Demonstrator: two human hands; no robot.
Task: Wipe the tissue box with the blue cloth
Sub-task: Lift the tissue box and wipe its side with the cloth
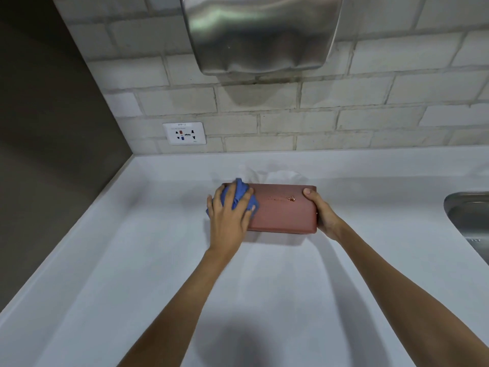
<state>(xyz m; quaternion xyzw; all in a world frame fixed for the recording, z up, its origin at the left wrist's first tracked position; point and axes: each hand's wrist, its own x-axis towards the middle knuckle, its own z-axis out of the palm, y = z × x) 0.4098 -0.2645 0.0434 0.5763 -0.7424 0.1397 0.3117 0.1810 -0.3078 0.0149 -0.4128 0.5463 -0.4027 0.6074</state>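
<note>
A reddish-brown tissue box (283, 210) lies on the white counter (158, 260), with white tissue (275, 176) sticking out behind it. My left hand (229, 215) presses a crumpled blue cloth (239, 196) against the box's left end. The cloth bulges out between and above my fingers. My right hand (321, 210) grips the box's right end, thumb on top. A small gold mark shows on the box's upper face.
A steel hand dryer (260, 33) hangs on the white brick wall above. A wall socket (184, 133) sits low at the left. A steel sink's rim (465, 215) shows at the right edge. A dark wall bounds the counter on the left.
</note>
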